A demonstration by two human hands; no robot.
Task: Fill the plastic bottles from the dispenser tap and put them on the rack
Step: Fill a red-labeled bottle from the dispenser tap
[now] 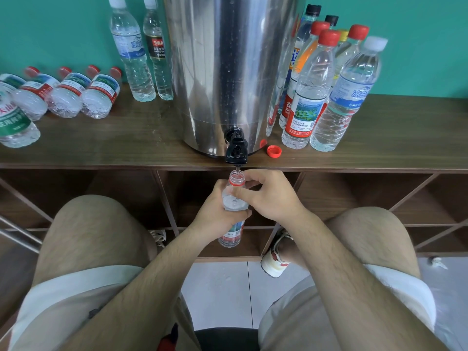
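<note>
My left hand [215, 209] wraps bottle [233, 202] body, right hand [271, 196] pinches neck. I hold mouth centred under tap [236, 150], mid-frame, bottle upright. Flow possibly running; hard to see.

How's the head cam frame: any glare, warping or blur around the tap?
Head view: heavy wide-angle warping, the standing bottles on either side of the steel dispenser lean outward; bright streaky reflections on the dispenser; tap and held bottle are sharp; the white cap far right looks smeared; light is even, shadows soft.
</note>
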